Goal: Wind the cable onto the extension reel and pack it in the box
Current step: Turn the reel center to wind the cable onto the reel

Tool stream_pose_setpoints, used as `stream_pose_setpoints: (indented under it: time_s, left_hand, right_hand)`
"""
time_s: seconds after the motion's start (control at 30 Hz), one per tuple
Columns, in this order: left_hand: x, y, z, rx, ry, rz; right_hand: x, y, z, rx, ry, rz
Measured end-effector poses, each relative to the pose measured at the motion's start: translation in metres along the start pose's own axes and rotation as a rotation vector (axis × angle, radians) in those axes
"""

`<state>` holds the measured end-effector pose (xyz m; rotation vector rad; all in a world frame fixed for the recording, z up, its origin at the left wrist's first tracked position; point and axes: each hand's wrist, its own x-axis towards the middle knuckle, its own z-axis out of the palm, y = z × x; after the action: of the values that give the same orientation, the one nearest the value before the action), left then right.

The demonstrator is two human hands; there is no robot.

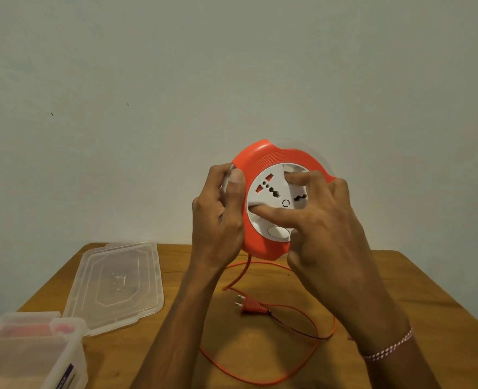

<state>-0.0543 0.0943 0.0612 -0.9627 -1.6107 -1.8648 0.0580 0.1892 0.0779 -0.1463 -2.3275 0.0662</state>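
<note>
Head view: I see the orange extension reel [271, 164] held upright above the wooden worktop [417, 299], its white socket face [271, 192] turned toward the camera. My left hand [218, 217] grips the reel's left rim, thumb laid along the orange edge and fingers curled behind it. My right hand [325, 217] reaches across the socket face, with 2 fingers [274, 213] hooked into recesses of the white hub and the remaining fingers curled near the lower right rim. A thin beaded band [389, 346] circles the right wrist. The orange cable [260, 380] drops from the underside of the reel and lies unwound on the worktop in 1 wide loop below the hands. The cable ends in an orange 2-pin plug [250, 306], which rests flat on the worktop inside that loop, pins pointing left. The clear plastic lid [117, 282] lies flat on the worktop to the left, well apart from the reel. The clear box [32, 352] stands at the lower left corner, just beside the lid, open at the top; its contents are too blurred to tell.
</note>
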Motion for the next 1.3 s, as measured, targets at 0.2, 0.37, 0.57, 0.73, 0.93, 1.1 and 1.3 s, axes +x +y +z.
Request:
stream_pose_setpoints:
  time_s: [0.2,0.37,0.57,0.73,0.93,1.1,1.3]
  left_hand:
    - [-0.002,0.0,0.003,0.015,-0.01,0.008]
    - [-0.003,-0.001,0.005,-0.001,-0.054,0.007]
    - [-0.001,-0.004,0.002,0.02,-0.026,0.015]
    - [0.0,-0.003,0.0,0.001,-0.008,-0.004]
    - [0.001,-0.002,-0.001,-0.021,-0.015,-0.006]
    - [0.002,-0.001,-0.002,-0.039,0.006,-0.006]
    - [0.001,-0.002,-0.002,-0.061,-0.025,-0.027]
  right_hand:
    - [-0.003,-0.003,-0.002,0.036,0.068,0.088]
    - [-0.009,-0.007,-0.002,0.022,0.149,0.24]
    - [-0.002,-0.008,-0.004,0.182,0.17,0.308]
    - [0.001,-0.004,-0.004,0.198,0.197,0.221]
    - [-0.001,0.002,-0.008,0.116,0.324,0.069]
    - [0.0,0.001,-0.011,0.072,0.011,0.032]
    - [-0.002,-0.006,-0.01,-0.007,0.039,0.052]
